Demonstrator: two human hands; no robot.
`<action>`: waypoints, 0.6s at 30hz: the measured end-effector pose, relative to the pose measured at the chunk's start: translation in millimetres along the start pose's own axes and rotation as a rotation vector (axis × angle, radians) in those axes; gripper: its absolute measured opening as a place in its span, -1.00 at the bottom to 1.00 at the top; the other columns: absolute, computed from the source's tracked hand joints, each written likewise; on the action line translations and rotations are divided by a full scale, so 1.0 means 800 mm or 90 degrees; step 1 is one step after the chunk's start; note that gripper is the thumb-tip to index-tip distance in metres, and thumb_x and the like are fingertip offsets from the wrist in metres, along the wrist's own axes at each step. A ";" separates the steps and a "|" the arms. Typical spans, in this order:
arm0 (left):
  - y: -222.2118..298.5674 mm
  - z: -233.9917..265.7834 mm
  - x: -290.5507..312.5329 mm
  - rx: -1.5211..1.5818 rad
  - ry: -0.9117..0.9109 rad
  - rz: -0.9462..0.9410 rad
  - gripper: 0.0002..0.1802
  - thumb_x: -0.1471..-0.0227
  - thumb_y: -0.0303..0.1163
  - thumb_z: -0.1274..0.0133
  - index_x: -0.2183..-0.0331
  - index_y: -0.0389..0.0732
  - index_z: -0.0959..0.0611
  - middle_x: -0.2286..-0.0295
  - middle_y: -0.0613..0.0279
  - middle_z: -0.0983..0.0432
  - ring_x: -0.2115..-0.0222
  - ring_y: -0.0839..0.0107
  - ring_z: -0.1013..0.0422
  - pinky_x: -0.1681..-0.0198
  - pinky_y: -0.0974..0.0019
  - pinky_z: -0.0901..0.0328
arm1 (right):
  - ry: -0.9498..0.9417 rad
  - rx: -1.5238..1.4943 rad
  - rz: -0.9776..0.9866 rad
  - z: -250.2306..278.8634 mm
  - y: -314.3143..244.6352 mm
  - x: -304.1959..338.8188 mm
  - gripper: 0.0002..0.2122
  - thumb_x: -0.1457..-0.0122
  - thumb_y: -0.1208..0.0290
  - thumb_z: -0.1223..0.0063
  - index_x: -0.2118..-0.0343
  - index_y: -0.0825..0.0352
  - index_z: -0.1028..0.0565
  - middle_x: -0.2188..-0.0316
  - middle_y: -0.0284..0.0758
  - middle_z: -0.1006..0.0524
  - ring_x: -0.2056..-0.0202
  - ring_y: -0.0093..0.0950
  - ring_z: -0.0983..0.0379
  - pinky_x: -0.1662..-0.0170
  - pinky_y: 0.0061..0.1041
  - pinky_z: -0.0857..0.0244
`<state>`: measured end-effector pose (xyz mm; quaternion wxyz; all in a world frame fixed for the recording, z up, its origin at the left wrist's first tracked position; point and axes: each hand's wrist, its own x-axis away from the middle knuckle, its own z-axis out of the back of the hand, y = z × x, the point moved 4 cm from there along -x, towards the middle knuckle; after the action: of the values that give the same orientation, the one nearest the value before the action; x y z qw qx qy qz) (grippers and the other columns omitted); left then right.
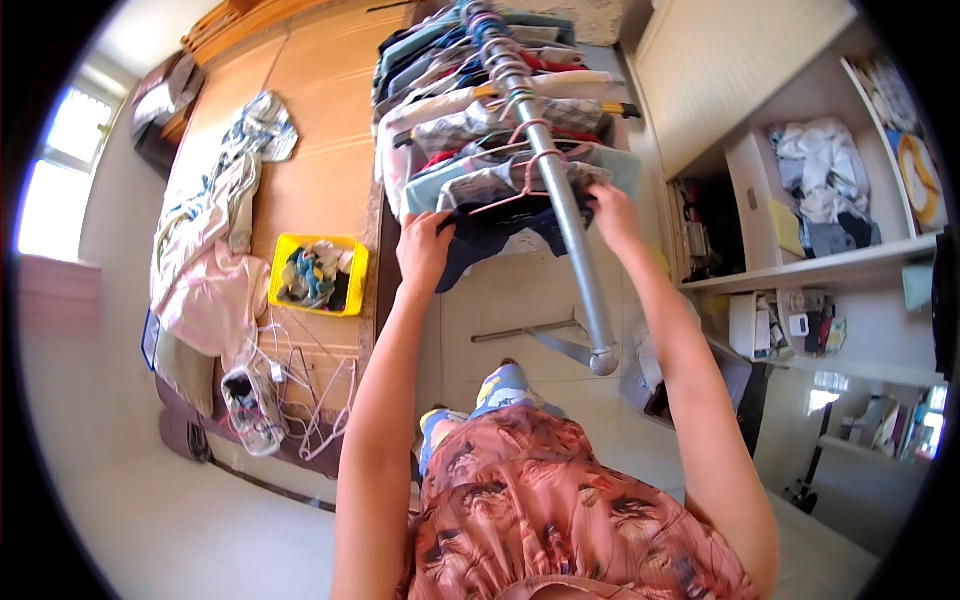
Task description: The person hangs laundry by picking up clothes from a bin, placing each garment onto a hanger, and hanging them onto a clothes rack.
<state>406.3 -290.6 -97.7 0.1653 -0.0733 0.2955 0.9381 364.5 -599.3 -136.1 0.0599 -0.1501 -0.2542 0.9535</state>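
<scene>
A dark navy garment hangs from a pink hanger at the near end of a metal clothes rail. My left hand is closed on the garment's left shoulder edge. On the other side of the rail, my right hand pinches its right shoulder edge. The fingertips of that hand are partly hidden. Right behind the navy piece, a grey patterned garment hangs close to it, with many more clothes packed along the rail beyond.
To the left, a yellow basket of small cloth items stands on a wooden bed board. Clothes and loose hangers lie there too. The rail's foot stands on the floor. Open shelves with folded things line the right.
</scene>
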 end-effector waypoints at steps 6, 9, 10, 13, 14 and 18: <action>-0.006 -0.003 -0.008 0.075 -0.011 0.046 -0.64 0.10 -0.34 -0.12 0.17 -0.13 -0.60 0.26 0.13 -0.53 0.15 0.16 -0.34 0.08 0.23 -0.27 | 0.031 -0.065 0.014 0.008 -0.001 0.006 -0.71 0.06 0.61 -0.09 0.20 0.31 -0.50 0.24 -0.13 -0.50 0.21 -0.14 -0.42 0.17 -0.34 -0.31; -0.031 -0.010 0.026 0.063 0.110 0.064 -0.47 0.13 -0.41 -0.16 0.04 -0.14 -0.46 0.06 0.10 -0.35 0.04 0.14 -0.29 0.01 0.20 -0.25 | 0.022 -0.051 -0.068 0.012 -0.012 0.030 -0.60 0.01 0.66 -0.04 0.04 0.34 -0.40 0.18 -0.18 -0.49 0.15 -0.36 -0.44 0.10 -0.46 -0.28; -0.029 -0.006 0.040 0.113 0.142 0.081 -0.51 0.14 -0.45 -0.15 0.08 -0.14 -0.47 0.10 0.08 -0.37 0.05 0.13 -0.29 0.02 0.20 -0.25 | 0.013 -0.089 -0.163 0.016 -0.001 0.049 -0.64 -0.04 0.64 0.01 0.04 0.37 -0.39 0.19 -0.17 -0.49 0.20 -0.41 -0.44 0.11 -0.48 -0.28; -0.039 -0.035 0.095 0.210 0.121 0.130 -0.61 0.19 -0.52 -0.06 0.19 -0.18 -0.49 0.21 0.08 -0.41 0.13 0.11 -0.32 0.05 0.18 -0.26 | 0.062 -0.501 -0.338 -0.011 0.168 0.159 -0.73 -0.12 0.51 0.04 0.09 0.28 -0.39 0.44 -0.42 -0.44 0.45 -0.64 -0.37 0.35 -0.61 -0.27; -0.070 -0.040 0.140 0.183 0.074 0.174 -0.62 0.17 -0.50 -0.02 0.18 -0.18 -0.49 0.22 0.07 -0.41 0.12 0.11 -0.32 0.05 0.19 -0.26 | -0.007 -0.324 -0.387 -0.031 0.117 0.185 -0.85 -0.13 0.51 0.08 0.23 0.24 -0.43 0.57 -0.49 -0.34 0.57 -0.73 -0.25 0.49 -0.69 -0.18; -0.149 -0.048 0.272 0.188 -0.005 0.332 -0.61 0.14 -0.49 0.02 0.16 -0.24 -0.50 0.22 0.06 -0.42 0.14 0.13 -0.35 0.07 0.21 -0.27 | -0.525 -0.370 -0.604 -0.123 0.048 0.322 -0.90 -0.02 0.46 -0.05 0.37 0.26 -0.45 0.61 -0.50 -0.38 0.60 -0.70 -0.31 0.61 -0.66 -0.18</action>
<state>246.4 -162.7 -243.5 -0.0713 0.0335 0.4372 0.8959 149.8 -537.1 -302.5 0.3265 0.3423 -0.5396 0.6965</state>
